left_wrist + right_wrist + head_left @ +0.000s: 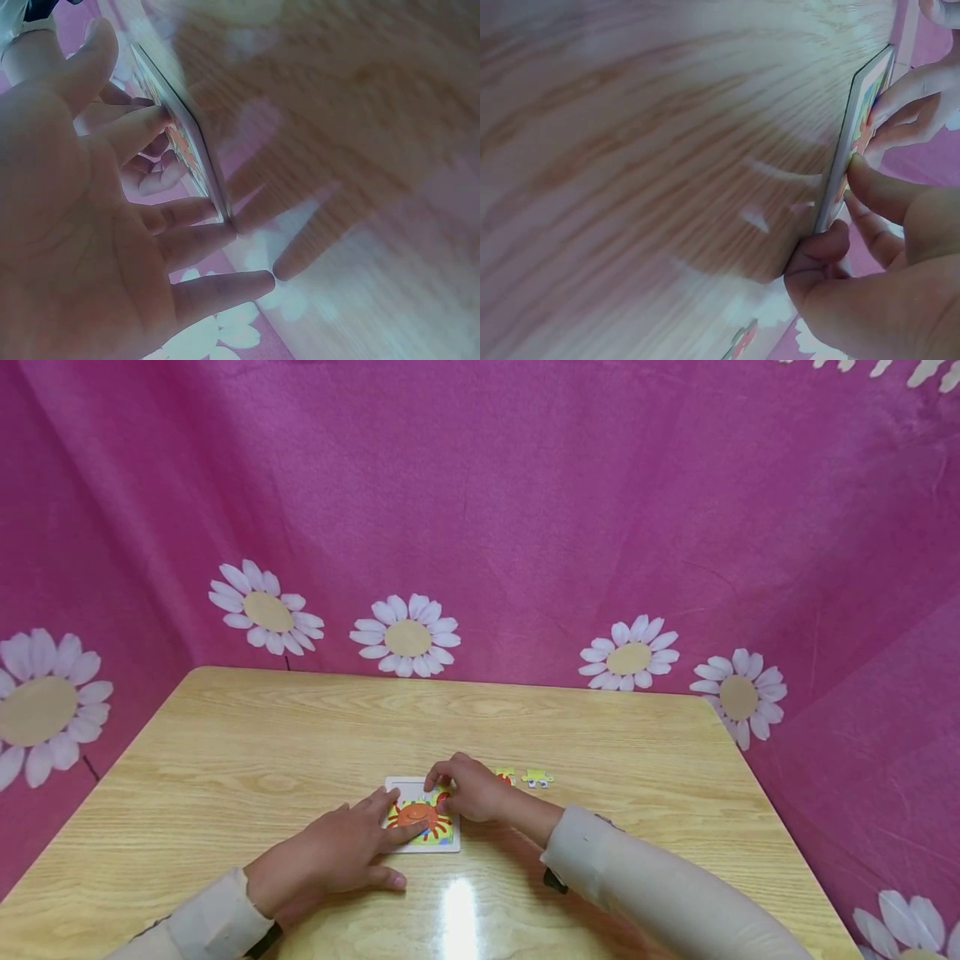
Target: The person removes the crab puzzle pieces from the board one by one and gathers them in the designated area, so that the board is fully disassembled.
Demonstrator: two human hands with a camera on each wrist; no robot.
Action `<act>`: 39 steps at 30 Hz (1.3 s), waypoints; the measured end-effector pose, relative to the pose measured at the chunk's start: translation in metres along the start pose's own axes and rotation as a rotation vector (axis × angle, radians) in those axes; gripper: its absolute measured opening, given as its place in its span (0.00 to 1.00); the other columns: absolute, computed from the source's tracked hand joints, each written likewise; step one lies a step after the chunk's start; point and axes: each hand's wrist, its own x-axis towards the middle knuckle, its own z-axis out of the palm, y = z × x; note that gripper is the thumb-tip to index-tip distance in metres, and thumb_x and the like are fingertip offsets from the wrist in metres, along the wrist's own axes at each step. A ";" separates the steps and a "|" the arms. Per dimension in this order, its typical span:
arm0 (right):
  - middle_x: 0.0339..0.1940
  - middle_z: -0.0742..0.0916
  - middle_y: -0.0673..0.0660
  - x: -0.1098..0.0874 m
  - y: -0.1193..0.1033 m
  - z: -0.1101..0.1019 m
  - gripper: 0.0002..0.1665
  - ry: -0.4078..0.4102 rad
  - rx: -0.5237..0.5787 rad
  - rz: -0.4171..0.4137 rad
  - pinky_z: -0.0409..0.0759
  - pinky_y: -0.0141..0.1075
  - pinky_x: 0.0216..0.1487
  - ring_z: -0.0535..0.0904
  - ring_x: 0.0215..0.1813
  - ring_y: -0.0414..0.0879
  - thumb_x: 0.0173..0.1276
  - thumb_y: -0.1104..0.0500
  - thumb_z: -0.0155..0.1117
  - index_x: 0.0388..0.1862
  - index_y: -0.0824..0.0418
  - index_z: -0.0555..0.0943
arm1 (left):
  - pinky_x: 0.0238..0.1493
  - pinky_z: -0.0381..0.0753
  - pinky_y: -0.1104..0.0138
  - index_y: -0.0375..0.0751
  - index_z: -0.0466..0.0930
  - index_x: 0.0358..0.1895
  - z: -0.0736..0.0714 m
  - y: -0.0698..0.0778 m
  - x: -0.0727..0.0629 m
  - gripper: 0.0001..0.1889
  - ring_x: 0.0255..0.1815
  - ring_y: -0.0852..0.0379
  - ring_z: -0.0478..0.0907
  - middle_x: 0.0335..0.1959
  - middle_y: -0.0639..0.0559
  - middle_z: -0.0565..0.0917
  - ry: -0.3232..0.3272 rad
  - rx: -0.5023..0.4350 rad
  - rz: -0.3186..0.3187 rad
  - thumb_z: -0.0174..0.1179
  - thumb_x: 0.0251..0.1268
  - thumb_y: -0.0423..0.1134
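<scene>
A small square jigsaw puzzle with a pale frame lies flat on the table, showing a red-orange crab on yellow. At its upper left a grey patch of bare backing shows. My left hand rests on the puzzle from the left, with fairly straight fingers spread over its left side and the crab. My right hand is over the upper right corner, thumb and a bent finger around a puzzle piece with a red claw. In the right wrist view, the thumb tip touches the face of the board; the fingers partly cover the piece.
Just beyond the right wrist, two loose puzzle pieces lie on the wooden table: a yellow-and-red piece and a yellow piece. A pink curtain with white flowers hangs behind the table and at both sides.
</scene>
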 end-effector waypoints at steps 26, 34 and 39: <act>0.47 0.81 0.54 0.003 0.002 0.001 0.10 -0.015 -0.033 -0.026 0.76 0.38 0.53 0.75 0.44 0.45 0.63 0.66 0.76 0.39 0.56 0.83 | 0.65 0.68 0.32 0.68 0.68 0.77 0.002 -0.001 0.000 0.40 0.75 0.28 0.64 0.79 0.31 0.60 -0.002 -0.021 -0.008 0.64 0.61 0.70; 0.48 0.82 0.57 0.003 0.004 0.003 0.21 0.006 -0.012 -0.044 0.77 0.41 0.59 0.77 0.51 0.50 0.61 0.67 0.76 0.52 0.61 0.80 | 0.66 0.68 0.33 0.67 0.68 0.77 0.003 0.000 0.001 0.40 0.73 0.29 0.67 0.79 0.32 0.59 -0.002 -0.027 -0.015 0.64 0.60 0.69; 0.48 0.82 0.58 0.004 0.003 0.002 0.20 0.004 -0.006 -0.021 0.76 0.43 0.60 0.77 0.53 0.50 0.61 0.66 0.77 0.51 0.60 0.81 | 0.67 0.68 0.33 0.68 0.68 0.77 0.003 0.000 0.000 0.40 0.74 0.31 0.67 0.79 0.33 0.59 -0.008 -0.038 -0.025 0.65 0.60 0.69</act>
